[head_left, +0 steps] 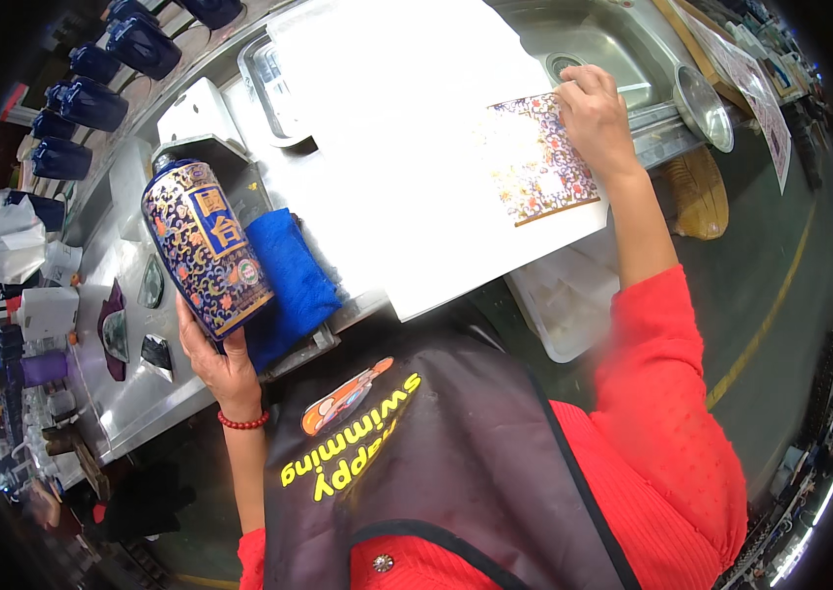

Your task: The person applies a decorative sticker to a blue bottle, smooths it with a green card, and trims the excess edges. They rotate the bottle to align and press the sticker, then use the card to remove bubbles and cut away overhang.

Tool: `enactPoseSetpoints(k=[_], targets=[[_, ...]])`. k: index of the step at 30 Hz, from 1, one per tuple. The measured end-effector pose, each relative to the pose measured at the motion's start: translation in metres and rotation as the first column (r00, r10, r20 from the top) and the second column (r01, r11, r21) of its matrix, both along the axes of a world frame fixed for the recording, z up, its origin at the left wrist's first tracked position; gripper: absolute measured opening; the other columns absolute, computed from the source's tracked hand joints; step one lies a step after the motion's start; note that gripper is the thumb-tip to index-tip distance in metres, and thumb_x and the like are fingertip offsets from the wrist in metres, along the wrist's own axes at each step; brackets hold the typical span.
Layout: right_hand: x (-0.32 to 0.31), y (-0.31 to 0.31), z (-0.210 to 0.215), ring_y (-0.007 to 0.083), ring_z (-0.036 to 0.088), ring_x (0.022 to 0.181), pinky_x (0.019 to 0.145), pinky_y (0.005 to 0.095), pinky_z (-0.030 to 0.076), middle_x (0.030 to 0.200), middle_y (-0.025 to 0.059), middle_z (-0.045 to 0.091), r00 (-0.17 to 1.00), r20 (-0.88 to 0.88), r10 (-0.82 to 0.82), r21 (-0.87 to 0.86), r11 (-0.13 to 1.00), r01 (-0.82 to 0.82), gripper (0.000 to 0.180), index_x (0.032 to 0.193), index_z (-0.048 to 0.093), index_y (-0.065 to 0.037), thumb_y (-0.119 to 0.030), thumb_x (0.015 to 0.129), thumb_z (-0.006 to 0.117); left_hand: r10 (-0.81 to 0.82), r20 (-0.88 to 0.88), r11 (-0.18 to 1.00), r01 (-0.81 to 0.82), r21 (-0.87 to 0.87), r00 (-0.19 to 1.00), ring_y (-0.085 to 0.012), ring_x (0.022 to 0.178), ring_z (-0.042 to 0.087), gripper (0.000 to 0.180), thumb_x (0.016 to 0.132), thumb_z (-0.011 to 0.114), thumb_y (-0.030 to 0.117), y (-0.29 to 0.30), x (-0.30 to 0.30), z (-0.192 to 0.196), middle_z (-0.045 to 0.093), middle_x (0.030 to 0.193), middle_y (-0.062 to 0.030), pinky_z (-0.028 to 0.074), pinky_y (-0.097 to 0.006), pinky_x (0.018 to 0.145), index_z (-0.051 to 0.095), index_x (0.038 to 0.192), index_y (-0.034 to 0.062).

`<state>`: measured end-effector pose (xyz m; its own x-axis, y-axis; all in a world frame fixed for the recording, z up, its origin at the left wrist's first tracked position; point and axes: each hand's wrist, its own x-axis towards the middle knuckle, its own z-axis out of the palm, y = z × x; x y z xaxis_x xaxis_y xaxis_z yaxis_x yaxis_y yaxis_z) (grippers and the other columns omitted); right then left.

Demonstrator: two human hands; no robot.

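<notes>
A blue cloth (289, 280) lies just beside the bottle (205, 246). A steel sink (645, 54) sits beyond the right hand (596, 113). A big white sheet (387, 187) leaves wide room between the hands. The left hand (223, 369) holds the tilted bottle, dark blue with flowers, near its bottom. The right hand's fingers reach the flowery sheet's (549, 167) top corner; I cannot tell if they pinch it.

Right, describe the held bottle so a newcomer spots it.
Find the glaring white surface on the metal counter. To its left, beside a blue cloth, the left hand holds the bottle. Flowered decoration with a blue panel sets it apart from the plain dark-blue bottles beyond.
</notes>
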<state>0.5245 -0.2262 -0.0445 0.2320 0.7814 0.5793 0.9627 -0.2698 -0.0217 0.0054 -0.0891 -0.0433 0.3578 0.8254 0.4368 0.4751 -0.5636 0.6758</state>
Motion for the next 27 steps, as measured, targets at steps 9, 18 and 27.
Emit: enactPoseSetpoints(k=[9, 18, 27], targets=[[-0.001, 0.000, 0.027, 0.0242, 0.060, 0.113, 0.089, 0.0371, 0.049, 0.122, 0.0077, 0.066, 0.807, -0.569, 0.158, -0.033, 0.976, -0.214, 0.011, 0.091, 0.066, -0.004, -0.014, 0.089, 0.071, 0.030, -0.068, 1.000, -0.030, 0.004, 0.997, -0.0319, 0.134, 0.051, 0.090, 0.099, 0.055, 0.060, -0.005, -0.004, 0.001, 0.046, 0.151, -0.0229, 0.039, -0.040, 0.111, 0.034, 0.152, -0.0103], [0.023, 0.011, 0.061, 0.0091, 0.059, 0.088, 0.069, 0.0242, 0.049, 0.128, 0.0078, 0.061, 0.613, -0.774, 0.159, -0.020, 0.961, -0.274, 0.009, 0.091, 0.063, -0.001, -0.009, 0.095, 0.066, 0.021, 0.059, 0.989, -0.012, -0.147, 0.998, -0.0274, 0.131, 0.054, 0.105, 0.093, 0.057, 0.070, -0.009, -0.003, -0.003, 0.048, 0.149, -0.0202, 0.041, -0.040, 0.111, 0.027, 0.155, -0.0093], [0.180, 0.051, -0.018, 0.0278, 0.071, 0.084, 0.078, 0.0403, 0.054, 0.109, 0.0129, 0.071, 0.810, -0.434, -0.394, -0.184, 0.919, 0.348, 0.026, 0.102, 0.073, -0.005, -0.026, 0.087, 0.073, 0.038, 0.039, 0.992, -0.033, -0.123, 0.998, -0.0276, 0.131, 0.053, 0.107, 0.091, 0.059, 0.070, -0.010, -0.010, -0.006, 0.047, 0.148, -0.0198, 0.040, -0.041, 0.111, 0.026, 0.155, -0.0098]])
